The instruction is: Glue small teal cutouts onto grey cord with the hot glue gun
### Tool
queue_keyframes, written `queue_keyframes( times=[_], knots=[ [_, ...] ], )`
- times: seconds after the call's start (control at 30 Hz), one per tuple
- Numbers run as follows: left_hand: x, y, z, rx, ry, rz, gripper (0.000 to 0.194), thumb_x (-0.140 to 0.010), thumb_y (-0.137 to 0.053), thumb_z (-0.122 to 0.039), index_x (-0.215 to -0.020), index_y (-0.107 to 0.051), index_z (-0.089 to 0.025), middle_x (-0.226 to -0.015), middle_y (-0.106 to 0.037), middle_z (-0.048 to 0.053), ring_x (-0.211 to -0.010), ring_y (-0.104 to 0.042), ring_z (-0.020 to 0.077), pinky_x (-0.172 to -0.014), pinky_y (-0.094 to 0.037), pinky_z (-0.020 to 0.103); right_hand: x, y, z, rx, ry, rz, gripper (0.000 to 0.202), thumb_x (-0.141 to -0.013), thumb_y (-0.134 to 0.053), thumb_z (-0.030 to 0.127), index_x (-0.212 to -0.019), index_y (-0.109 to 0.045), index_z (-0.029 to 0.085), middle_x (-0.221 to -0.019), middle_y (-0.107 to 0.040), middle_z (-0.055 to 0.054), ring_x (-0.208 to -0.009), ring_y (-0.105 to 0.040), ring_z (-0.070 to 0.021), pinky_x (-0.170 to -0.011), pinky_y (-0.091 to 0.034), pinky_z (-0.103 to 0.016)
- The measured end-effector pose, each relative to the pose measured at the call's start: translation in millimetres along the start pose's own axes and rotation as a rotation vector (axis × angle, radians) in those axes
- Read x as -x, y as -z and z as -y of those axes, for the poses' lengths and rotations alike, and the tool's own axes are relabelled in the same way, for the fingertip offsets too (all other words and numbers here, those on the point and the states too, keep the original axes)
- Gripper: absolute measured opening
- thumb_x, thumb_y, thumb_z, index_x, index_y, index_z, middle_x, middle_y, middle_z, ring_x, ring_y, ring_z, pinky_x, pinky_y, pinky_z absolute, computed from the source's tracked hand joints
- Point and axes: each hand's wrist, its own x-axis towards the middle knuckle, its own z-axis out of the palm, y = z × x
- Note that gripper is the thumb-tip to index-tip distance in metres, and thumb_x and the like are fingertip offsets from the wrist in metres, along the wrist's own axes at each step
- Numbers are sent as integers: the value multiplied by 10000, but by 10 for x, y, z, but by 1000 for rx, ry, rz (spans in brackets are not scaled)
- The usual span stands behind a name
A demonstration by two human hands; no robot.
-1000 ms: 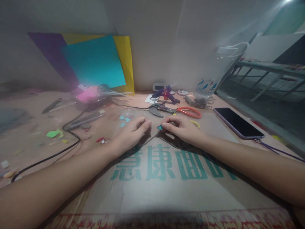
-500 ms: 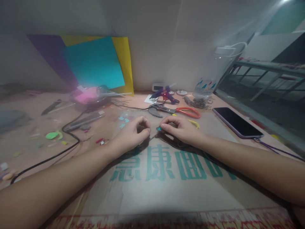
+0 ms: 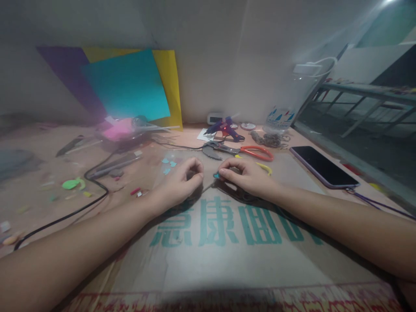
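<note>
Over the printed cardboard (image 3: 208, 264), my two hands face each other with a small gap between them. My right hand (image 3: 242, 173) pinches a small teal piece (image 3: 216, 175) between thumb and forefinger. The fingers of my left hand (image 3: 183, 182) are curled, the thumb meeting the forefinger; anything inside that pinch is too small to make out. A thin dark strip shows below the gap between the hands, its kind unclear. Several light blue cut pieces (image 3: 168, 164) lie just behind my left hand. Orange-handled pliers (image 3: 255, 152) rest beyond my right hand.
A purple glue gun (image 3: 225, 128) stands at the back, its red light lit. To the right lie a phone (image 3: 323, 167) and a clear plastic jug (image 3: 282, 108). A black cable (image 3: 97, 197) crosses the left side among scraps. Coloured sheets (image 3: 130, 86) lean on the wall.
My left hand has shifted very slightly left, widening the gap to my right hand. My right hand and the teal piece stay where they were.
</note>
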Motion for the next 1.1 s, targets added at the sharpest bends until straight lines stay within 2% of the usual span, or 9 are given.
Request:
queue_keyframes(
  times=[0.3, 0.4, 0.53, 0.83, 0.93, 1.1],
  knots=[
    [13, 0, -2, 69, 55, 8, 53, -787, -468, -172, -800, -507, -204, -741, -550, -30, -687, -543, 131, -646, -422, 251, -13, -3, 1, 3, 6, 3, 228, -853, -526, 339, -820, -656, 154, -761, -671, -28, -709, -598, -142, -640, -430, -238],
    [9, 6, -41, 42, 55, -4, 26, -790, -512, -208, -813, -515, -194, -772, -564, -20, -726, -554, 138, -669, -426, 251, -6, -2, 7, -14, -5, 0, 230, -853, -525, 340, -819, -654, 153, -759, -671, -29, -704, -596, -144, -637, -433, -243],
    [1, -4, -29, 79, 47, 3, 89, -831, -501, -270, -793, -496, -189, -753, -549, -16, -718, -549, 142, -660, -423, 251, 2, -1, 8, -24, -1, 2, 226, -856, -523, 333, -825, -653, 150, -768, -675, -33, -707, -595, -145, -641, -438, -247],
    [3, 9, -3, 23, 6, -1, 29, -798, -479, -198, -797, -506, -189, -765, -548, -9, -738, -534, 153, -665, -417, 256, 5, 9, 25, -5, 12, -1, 221, -861, -524, 332, -825, -655, 158, -770, -677, -25, -719, -599, -143, -651, -437, -241],
    [9, 8, -30, 38, 22, 4, 30, -783, -492, -179, -802, -514, -186, -764, -556, -10, -720, -542, 144, -651, -425, 251, 7, 10, 19, 5, 16, -6, 214, -861, -525, 323, -825, -655, 157, -767, -677, -22, -712, -598, -139, -646, -431, -236],
    [13, -13, -35, 184, 120, 13, 35, -783, -486, -174, -808, -496, -195, -694, -540, -36, -608, -538, 120, -562, -412, 230, 0, 5, 6, 6, 30, -4, 221, -866, -523, 329, -822, -658, 160, -770, -677, -22, -731, -597, -139, -664, -427, -234]
  ],
)
